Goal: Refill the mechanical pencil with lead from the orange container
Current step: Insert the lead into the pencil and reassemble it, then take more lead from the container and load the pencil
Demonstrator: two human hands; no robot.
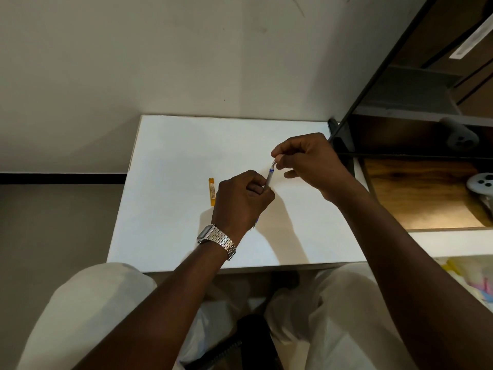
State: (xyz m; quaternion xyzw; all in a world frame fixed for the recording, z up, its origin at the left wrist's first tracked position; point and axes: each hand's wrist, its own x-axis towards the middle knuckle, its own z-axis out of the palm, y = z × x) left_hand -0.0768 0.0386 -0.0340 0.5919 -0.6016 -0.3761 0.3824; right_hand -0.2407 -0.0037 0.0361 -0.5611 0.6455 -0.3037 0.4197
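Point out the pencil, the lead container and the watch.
pencil (269, 177): head view, on the barrel between the hands.
lead container (212, 191): head view, middle of its orange body.
watch (206, 233): head view, on its face.

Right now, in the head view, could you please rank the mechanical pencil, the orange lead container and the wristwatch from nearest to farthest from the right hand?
Measured from the right hand:
1. Mechanical pencil: its top end is pinched in the right fingertips; the left hand holds the barrel.
2. Orange lead container: flat on the white table, just beyond the left hand.
3. Wristwatch: on the left wrist, near the table's front edge.
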